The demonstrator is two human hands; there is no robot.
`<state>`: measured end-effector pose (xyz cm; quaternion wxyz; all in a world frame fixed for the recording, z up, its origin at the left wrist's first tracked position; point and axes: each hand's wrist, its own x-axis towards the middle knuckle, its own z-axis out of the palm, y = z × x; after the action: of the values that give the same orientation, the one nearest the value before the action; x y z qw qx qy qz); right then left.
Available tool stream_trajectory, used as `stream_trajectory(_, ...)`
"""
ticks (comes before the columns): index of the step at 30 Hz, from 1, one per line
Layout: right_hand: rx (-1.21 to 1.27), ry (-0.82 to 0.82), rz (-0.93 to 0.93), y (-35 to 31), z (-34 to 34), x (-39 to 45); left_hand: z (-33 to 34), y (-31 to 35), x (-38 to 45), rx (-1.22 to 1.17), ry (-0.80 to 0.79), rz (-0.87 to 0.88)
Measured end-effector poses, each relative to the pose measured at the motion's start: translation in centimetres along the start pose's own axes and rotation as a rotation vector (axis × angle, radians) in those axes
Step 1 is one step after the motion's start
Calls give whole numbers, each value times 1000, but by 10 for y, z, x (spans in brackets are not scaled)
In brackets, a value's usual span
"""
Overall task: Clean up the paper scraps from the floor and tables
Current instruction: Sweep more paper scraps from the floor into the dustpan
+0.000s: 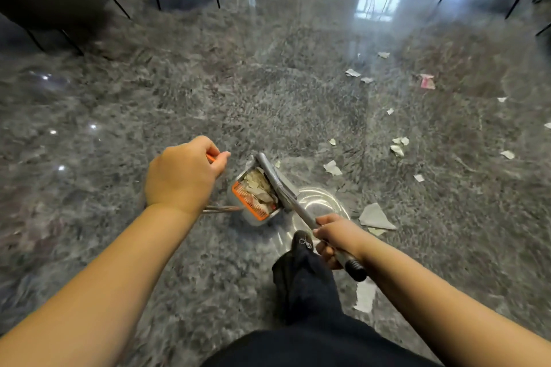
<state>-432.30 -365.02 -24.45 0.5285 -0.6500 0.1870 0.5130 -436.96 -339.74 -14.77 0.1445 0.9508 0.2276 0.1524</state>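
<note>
Sweeping step: the left hand (182, 176) grips the dustpan (256, 192) handle, the right hand (335, 237) clamps the broom (275, 180) handle. Paper scraps (375, 216) lie toward the floor's (149, 98) right edge; next, sweep them into the pan.

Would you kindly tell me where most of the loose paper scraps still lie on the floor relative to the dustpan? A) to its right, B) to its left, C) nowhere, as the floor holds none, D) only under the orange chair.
A: the loose paper scraps lie scattered over the floor to the right of the dustpan, which already holds some paper.
</note>
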Motion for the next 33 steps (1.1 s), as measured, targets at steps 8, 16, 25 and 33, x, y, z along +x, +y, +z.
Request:
stream_trajectory(8, -54, -28, 16, -189, -43, 94, 57, 21, 203, -33, -5, -36)
stream_trajectory(16, -74, 11, -24, -349, -44, 169, 91, 14, 372, -58, 49, -54)
stream_trajectory(25, 24, 33, -50, -529, -30, 272, 131, -3, 589, -52, 36, 46)
stream_trajectory(33, 21, 35, -108, -670, -49, 353, 179, 7, 756, -30, 58, 75)
